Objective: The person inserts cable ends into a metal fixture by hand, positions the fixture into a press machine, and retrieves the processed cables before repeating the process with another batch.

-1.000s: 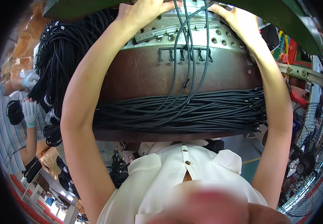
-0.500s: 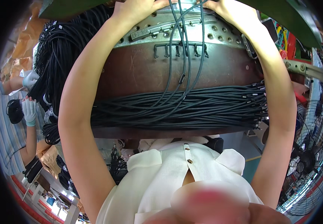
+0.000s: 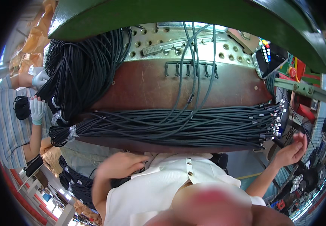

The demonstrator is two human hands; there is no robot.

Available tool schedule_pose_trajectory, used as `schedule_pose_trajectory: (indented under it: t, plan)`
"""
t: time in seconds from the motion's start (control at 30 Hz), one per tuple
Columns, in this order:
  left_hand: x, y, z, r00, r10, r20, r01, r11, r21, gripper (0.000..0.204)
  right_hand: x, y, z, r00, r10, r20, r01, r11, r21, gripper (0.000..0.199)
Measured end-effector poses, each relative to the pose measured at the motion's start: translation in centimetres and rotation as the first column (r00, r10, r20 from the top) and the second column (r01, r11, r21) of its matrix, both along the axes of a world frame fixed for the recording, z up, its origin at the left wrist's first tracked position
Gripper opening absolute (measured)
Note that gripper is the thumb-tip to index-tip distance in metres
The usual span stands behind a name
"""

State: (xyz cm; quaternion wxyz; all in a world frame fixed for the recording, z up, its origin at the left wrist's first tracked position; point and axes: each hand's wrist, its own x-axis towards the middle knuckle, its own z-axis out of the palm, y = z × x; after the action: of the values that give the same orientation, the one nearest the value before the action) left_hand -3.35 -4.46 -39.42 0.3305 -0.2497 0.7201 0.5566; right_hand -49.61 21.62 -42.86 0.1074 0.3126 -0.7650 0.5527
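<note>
Both my hands have come down off the perforated plate: left hand [image 3: 119, 165] blurred, grip unclear, right hand [image 3: 293, 150] open and empty. The black cable bundle [image 3: 178, 126] lies on the surface above them, released.

Fan: black wire-guarded fan [image 3: 309, 177], lower right.
Co-worker: striped shirt [image 3: 8, 124], pale gloves [image 3: 37, 109], far left.

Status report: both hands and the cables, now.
Left hand at table edge, empty. Right hand open beside the cable ends. Black cable bundle flat across the brown table. Nothing blocking.
</note>
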Motion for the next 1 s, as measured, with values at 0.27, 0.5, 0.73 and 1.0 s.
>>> schedule_pose_trajectory:
  t: [0.27, 0.5, 0.73, 1.0]
  plan:
    - [2.0, 3.5, -12.5, 0.853, 0.513, -0.094, -0.463, 0.662, -0.589, 0.046, 5.1, 11.2, -17.4, 0.921, 0.100, 0.377, -0.377, 0.474, 0.796, 0.045]
    - [0.8, 2.7, -10.6, 0.865, 0.458, -0.206, -0.459, 0.555, -0.694, 0.042, 3.7, 8.2, -19.9, 0.897, 0.425, 0.120, -0.391, 0.641, 0.661, 0.045]
    - [-0.5, 2.2, -10.5, 0.795, 0.542, -0.272, -0.574, 0.528, -0.627, 0.040, 2.4, 8.3, -19.3, 0.870, 0.491, -0.042, -0.307, 0.606, 0.734, 0.040]
    - [-1.3, 2.1, -9.3, 0.808, 0.505, -0.303, -0.556, 0.483, -0.676, 0.034, 5.2, 3.6, -13.8, 0.918, 0.396, -0.026, -0.274, 0.680, 0.680, 0.029]
